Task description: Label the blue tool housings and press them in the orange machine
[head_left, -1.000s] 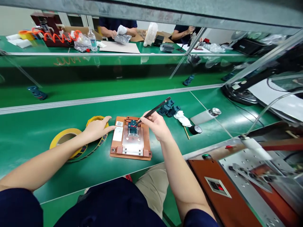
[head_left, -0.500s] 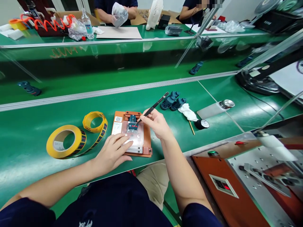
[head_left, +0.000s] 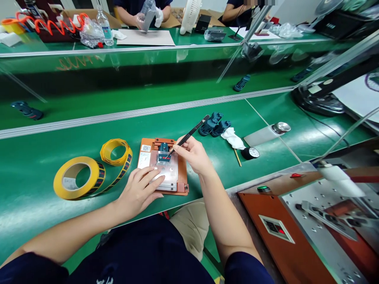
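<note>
My right hand (head_left: 191, 153) pinches a pair of black tweezers (head_left: 194, 130), its tip down at a dark blue label with red lettering (head_left: 164, 157). That label lies in the window of a clear plate on an orange-brown fixture (head_left: 182, 173). Behind the label, a dark blue tool part (head_left: 164, 147) sits in the fixture. My left hand (head_left: 143, 189) rests flat on the clear plate (head_left: 168, 179), fingers spread, holding nothing. To the left stand a yellow roll of label tape (head_left: 66, 189) and a smaller loose yellow coil (head_left: 106, 152), joined by a strip of labels.
Right of the fixture are dark blue housings (head_left: 211, 123), a crumpled white cloth (head_left: 232, 138), a round gauge (head_left: 252, 153) and a white bottle (head_left: 259, 135). A metal-topped machine (head_left: 308, 209) stands at right. Beyond the conveyor (head_left: 124, 92), a co-worker's gloved hand (head_left: 159, 16) holds a clear package.
My hands and the tweezers hold nearly the same pose over the label. The whole view has shifted slightly. Across the conveyor, the co-worker's hands and clear package have changed position.
</note>
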`<state>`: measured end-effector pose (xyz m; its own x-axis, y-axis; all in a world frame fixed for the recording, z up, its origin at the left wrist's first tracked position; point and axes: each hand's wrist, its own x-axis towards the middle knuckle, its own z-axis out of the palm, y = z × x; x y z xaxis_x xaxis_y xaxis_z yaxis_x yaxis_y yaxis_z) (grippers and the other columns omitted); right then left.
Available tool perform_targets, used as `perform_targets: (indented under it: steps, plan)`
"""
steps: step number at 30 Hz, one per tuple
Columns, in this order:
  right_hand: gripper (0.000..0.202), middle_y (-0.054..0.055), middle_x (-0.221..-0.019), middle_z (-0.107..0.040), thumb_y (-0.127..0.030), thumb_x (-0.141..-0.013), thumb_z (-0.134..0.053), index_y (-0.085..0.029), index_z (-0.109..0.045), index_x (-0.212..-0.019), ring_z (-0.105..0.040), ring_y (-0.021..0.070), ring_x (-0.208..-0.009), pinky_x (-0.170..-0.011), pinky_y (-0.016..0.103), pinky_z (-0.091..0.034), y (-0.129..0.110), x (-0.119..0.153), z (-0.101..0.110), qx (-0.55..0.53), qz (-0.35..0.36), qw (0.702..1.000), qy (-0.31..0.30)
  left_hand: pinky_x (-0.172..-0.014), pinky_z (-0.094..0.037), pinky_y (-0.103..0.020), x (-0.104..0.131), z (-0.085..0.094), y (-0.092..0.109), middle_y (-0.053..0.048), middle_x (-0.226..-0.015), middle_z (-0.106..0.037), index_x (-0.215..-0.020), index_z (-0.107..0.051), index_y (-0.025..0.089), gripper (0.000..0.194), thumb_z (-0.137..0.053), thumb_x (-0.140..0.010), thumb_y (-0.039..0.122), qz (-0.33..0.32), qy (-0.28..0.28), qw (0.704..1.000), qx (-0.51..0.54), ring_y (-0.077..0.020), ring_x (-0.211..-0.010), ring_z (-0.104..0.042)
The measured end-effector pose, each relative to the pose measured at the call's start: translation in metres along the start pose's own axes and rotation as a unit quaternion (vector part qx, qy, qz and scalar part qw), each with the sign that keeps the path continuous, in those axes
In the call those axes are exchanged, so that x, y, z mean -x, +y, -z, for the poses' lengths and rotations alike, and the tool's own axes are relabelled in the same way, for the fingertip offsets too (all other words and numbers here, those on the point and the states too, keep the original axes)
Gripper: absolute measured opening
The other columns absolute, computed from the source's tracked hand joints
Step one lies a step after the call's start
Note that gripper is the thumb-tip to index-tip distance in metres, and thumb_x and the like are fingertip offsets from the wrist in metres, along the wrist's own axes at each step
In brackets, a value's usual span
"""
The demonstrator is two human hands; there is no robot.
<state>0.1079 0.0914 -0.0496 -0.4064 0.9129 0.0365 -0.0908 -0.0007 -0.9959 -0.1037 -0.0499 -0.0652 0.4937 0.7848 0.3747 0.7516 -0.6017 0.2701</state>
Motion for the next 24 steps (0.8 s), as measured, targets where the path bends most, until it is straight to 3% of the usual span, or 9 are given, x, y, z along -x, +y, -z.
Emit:
perform_targets:
  steps: [7, 14, 18, 24]
  plan:
    - [0.030, 0.002, -0.085, -0.071, -0.046, -0.084, -0.076, -0.023, -0.058, -0.092, -0.069, 0.0202, -0.082, -0.079, 0.035, -0.054, 0.001, 0.000, 0.002, 0.007, 0.005, 1.000, -0.014, -0.105, -0.037, -0.049, -0.005, 0.005, -0.001, -0.015, -0.137, -0.064, -0.137, -0.055, 0.020, 0.044, -0.064, -0.095, 0.034, 0.000, -0.008, 1.000, -0.006, -0.0326, -0.129, -0.053]
    - [0.029, 0.002, -0.088, -0.070, -0.047, -0.085, -0.075, -0.023, -0.059, -0.092, -0.068, 0.0198, -0.085, -0.080, 0.034, -0.053, 0.002, -0.002, 0.006, 0.028, 0.010, 0.999, -0.024, -0.106, -0.034, -0.051, -0.021, 0.011, -0.002, -0.018, -0.145, -0.058, -0.144, -0.049, 0.018, 0.058, -0.063, -0.094, 0.045, 0.007, -0.038, 0.999, -0.011, -0.0339, -0.127, -0.054]
    - [0.028, 0.003, -0.088, -0.070, -0.045, -0.086, -0.074, -0.022, -0.060, -0.091, -0.068, 0.0201, -0.084, -0.080, 0.035, -0.054, 0.000, -0.004, 0.007, 0.035, 0.009, 0.999, -0.037, -0.101, -0.035, -0.051, -0.028, 0.010, -0.003, -0.020, -0.149, -0.053, -0.143, -0.049, 0.014, 0.067, -0.067, -0.090, 0.051, 0.013, -0.049, 0.999, -0.020, -0.0355, -0.123, -0.054]
    - [0.032, 0.003, -0.087, -0.069, -0.049, -0.085, -0.074, -0.022, -0.060, -0.094, -0.068, 0.0212, -0.084, -0.081, 0.038, -0.057, 0.003, -0.011, 0.006, 0.058, -0.010, 0.997, -0.053, -0.096, -0.037, -0.049, -0.036, 0.002, 0.001, -0.021, -0.142, -0.059, -0.145, -0.049, 0.014, 0.074, -0.070, -0.086, 0.054, 0.027, -0.044, 0.998, -0.022, -0.0371, -0.118, -0.058]
